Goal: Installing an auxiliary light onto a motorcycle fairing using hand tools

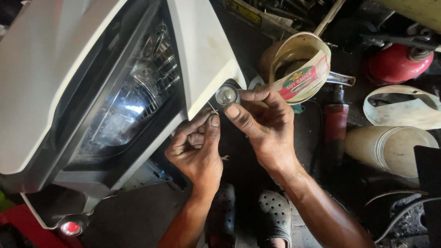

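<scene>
Two hands work at the lower corner of the white fairing — right hand pinching a small round bulb against its edge, left hand just below, pinching a thin metal piece. Beyond the fairing, cluttered dark floor: cut container, red tank.

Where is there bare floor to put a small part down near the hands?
The dark floor below the white headlight fairing, left of the left hand, shows bare. To the right it is crowded: cut plastic container, red canister, pale tub, red bottle. Sandalled feet fill the gap between the forearms; the right hand pinches a small bulb.
</scene>
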